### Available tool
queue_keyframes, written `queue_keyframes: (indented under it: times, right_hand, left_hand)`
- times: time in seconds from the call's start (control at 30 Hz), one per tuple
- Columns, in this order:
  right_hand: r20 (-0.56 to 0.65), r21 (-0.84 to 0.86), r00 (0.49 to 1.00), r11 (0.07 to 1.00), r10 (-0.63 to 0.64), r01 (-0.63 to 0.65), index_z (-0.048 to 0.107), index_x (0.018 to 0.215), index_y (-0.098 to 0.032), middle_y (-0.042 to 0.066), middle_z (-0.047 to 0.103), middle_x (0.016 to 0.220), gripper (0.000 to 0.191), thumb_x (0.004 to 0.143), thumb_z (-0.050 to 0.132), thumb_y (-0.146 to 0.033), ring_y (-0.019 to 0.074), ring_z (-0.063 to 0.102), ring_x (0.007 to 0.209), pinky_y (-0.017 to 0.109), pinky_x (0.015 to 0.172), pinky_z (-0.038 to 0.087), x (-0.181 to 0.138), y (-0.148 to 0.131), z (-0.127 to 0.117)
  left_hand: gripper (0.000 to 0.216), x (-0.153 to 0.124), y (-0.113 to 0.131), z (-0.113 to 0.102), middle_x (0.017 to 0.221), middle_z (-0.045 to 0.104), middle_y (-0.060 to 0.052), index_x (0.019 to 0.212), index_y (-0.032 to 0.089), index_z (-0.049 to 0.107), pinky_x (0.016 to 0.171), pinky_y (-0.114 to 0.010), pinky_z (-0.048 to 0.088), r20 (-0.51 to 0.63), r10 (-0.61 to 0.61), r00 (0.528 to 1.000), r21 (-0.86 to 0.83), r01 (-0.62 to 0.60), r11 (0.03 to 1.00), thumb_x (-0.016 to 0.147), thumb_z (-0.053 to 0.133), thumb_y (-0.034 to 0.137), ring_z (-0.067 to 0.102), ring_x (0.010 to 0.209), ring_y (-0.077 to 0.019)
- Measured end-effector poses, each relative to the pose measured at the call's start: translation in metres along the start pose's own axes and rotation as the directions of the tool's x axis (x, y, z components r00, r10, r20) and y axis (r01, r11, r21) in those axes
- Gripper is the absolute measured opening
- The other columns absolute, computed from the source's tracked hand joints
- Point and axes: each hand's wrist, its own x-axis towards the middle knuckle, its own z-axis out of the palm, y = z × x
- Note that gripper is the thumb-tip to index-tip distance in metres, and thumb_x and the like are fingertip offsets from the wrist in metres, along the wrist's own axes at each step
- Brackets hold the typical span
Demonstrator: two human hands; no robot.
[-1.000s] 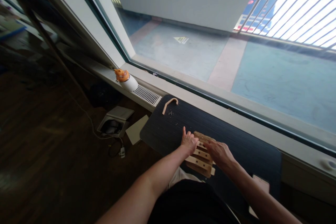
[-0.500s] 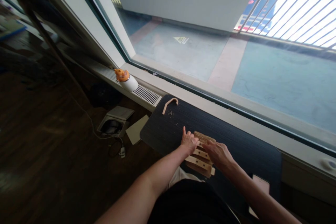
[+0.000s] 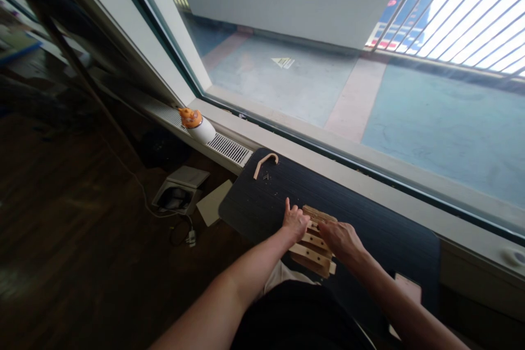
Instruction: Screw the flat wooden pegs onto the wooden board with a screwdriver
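A small wooden piece [image 3: 314, 255] lies on the dark table [image 3: 369, 229], close to my body. It has pale slats with dark round holes over rougher brown wood. My left hand [image 3: 296, 223] grips its left far edge, fingers curled and thumb sticking out. From the right, my right hand [image 3: 341, 238] is closed over the far slat, its fingertips pressed down near a hole. Whether those fingertips pinch anything small is hidden. A pale hook-shaped wooden strip [image 3: 258, 168] rests at the table's far left corner, beside several tiny screw-like bits [image 3: 266, 177].
A phone-like flat object [image 3: 408, 287] lies under my right forearm. The window sill [image 3: 287, 145] borders the table's far side. A white pot with an orange top [image 3: 202, 130] stands on the radiator grille [image 3: 229, 149]. On the floor are an open box [image 3: 180, 191] and a cable plug [image 3: 191, 238].
My right hand has shifted very slightly at the far slat. My left hand and the wooden piece stay in place.
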Motion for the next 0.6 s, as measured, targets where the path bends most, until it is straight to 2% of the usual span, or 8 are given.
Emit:
queue_keyframes:
  times: [0.1, 0.37, 0.6]
  right_hand:
    - [-0.005, -0.005, 1.000, 1.000, 0.011, -0.011, 0.069, 0.085, -0.016, 0.009, 0.074, 0.080, 0.032, 0.087, 0.038, -0.008, 0.0223, 0.071, 0.076, 0.029, 0.062, 0.051, 0.000, -0.002, 0.000]
    - [-0.009, 0.005, 0.999, 0.999, -0.038, 0.038, 0.069, 0.096, -0.019, 0.007, 0.072, 0.089, 0.033, 0.086, 0.040, -0.007, 0.0211, 0.070, 0.082, 0.027, 0.064, 0.050, -0.009, -0.006, -0.010]
    - [-0.020, 0.017, 1.000, 1.000, -0.024, 0.024, 0.069, 0.092, -0.018, 0.007, 0.073, 0.087, 0.033, 0.086, 0.038, -0.008, 0.0221, 0.070, 0.082, 0.029, 0.065, 0.051, -0.006, 0.000, -0.001]
  left_hand:
    - [0.018, 0.000, 0.000, 0.000, 0.095, 0.067, -0.007, 0.095, 0.022, 0.067, 0.111, -0.061, 0.012, 0.004, -0.002, 1.000, -0.001, 0.002, 1.000, 0.085, 0.054, 0.029, 0.054, 0.105, -0.0260]
    - [0.017, 0.000, 0.000, 0.000, 0.094, 0.067, -0.006, 0.095, 0.023, 0.067, 0.111, -0.061, 0.013, -0.001, -0.001, 1.000, -0.002, 0.001, 1.000, 0.084, 0.054, 0.027, 0.054, 0.103, -0.0255]
    - [0.017, 0.000, 0.000, 0.001, 0.094, 0.067, -0.007, 0.095, 0.022, 0.067, 0.111, -0.060, 0.012, -0.009, 0.008, 1.000, 0.005, -0.008, 1.000, 0.083, 0.055, 0.028, 0.054, 0.103, -0.0258]
